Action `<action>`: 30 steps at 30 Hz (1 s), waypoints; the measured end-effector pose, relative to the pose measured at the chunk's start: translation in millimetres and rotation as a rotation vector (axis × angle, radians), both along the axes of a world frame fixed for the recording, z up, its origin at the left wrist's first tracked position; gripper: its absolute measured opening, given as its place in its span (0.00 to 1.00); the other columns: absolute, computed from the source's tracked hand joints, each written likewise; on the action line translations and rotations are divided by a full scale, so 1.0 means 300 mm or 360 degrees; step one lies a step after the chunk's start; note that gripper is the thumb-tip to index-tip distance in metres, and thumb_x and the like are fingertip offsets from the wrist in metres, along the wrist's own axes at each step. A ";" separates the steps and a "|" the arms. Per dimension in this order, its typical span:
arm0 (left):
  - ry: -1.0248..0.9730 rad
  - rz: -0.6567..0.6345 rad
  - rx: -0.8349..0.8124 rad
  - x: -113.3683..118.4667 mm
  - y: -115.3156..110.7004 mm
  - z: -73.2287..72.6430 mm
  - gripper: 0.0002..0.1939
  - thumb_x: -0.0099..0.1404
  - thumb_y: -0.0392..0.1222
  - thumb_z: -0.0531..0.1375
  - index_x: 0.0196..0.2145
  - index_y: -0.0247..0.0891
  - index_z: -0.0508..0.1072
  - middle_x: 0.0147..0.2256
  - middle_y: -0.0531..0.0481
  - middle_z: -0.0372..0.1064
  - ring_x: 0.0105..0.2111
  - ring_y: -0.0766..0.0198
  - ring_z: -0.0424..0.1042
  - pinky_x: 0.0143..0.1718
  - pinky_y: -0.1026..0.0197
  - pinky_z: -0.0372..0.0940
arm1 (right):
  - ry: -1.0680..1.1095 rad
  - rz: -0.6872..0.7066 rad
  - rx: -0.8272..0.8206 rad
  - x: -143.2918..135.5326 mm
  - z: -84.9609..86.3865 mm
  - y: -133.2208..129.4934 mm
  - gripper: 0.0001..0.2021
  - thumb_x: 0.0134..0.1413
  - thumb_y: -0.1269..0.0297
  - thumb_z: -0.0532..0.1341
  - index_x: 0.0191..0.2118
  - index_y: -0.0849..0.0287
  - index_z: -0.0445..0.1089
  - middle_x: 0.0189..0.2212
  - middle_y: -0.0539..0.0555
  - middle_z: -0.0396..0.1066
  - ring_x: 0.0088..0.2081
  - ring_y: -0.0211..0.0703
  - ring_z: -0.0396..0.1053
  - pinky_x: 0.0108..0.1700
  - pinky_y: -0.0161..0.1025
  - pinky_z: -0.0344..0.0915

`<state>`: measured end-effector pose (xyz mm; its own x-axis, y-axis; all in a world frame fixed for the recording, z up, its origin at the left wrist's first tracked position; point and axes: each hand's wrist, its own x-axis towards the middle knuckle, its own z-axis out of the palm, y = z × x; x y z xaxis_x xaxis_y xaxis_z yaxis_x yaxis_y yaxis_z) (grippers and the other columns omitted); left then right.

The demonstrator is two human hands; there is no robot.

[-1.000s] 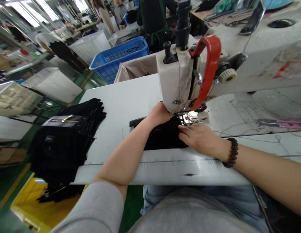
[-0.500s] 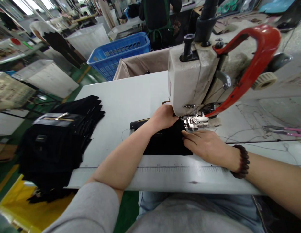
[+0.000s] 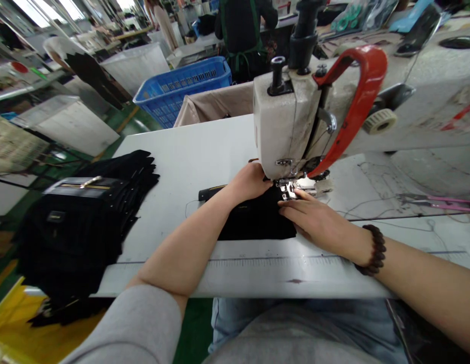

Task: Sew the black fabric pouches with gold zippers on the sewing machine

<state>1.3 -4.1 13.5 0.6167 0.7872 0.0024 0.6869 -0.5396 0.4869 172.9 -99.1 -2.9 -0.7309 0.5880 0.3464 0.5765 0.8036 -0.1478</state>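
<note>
A black fabric piece (image 3: 253, 222) lies on the sewing machine's bed, its upper right part by the metal presser foot (image 3: 288, 189). My left hand (image 3: 250, 184) is at its far edge, fingers curled down on the cloth just left of the foot. The tips are partly hidden behind the machine head (image 3: 275, 126). Flat on the right side of the fabric lies my right hand (image 3: 313, 217), fingers stretched out. One of its fingers reaches up beside the presser foot. A dark rolled edge (image 3: 209, 193) sticks out left of my left forearm.
Left on the table is a stack of black fabric pieces (image 3: 76, 217) with a zipper on top. Pink-handled snips (image 3: 447, 203) and loose threads lie right. A red lever guard (image 3: 366, 101) arches over the machine. Behind stand a blue basket (image 3: 182, 88) and a person (image 3: 240, 30).
The view has shifted slightly. A finger of my right hand has lifted toward the presser foot. My left hand stays in place on the fabric.
</note>
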 end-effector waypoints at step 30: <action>0.0174 0.0075 -0.0042 -0.027 0.020 0.006 0.13 0.56 0.34 0.59 0.41 0.34 0.72 0.45 0.45 0.70 0.47 0.55 0.68 0.51 0.57 0.61 | -0.0262 -0.0116 0.0313 -0.038 0.007 0.008 0.10 0.54 0.77 0.52 0.36 0.66 0.71 0.36 0.58 0.74 0.34 0.45 0.68 0.40 0.43 0.57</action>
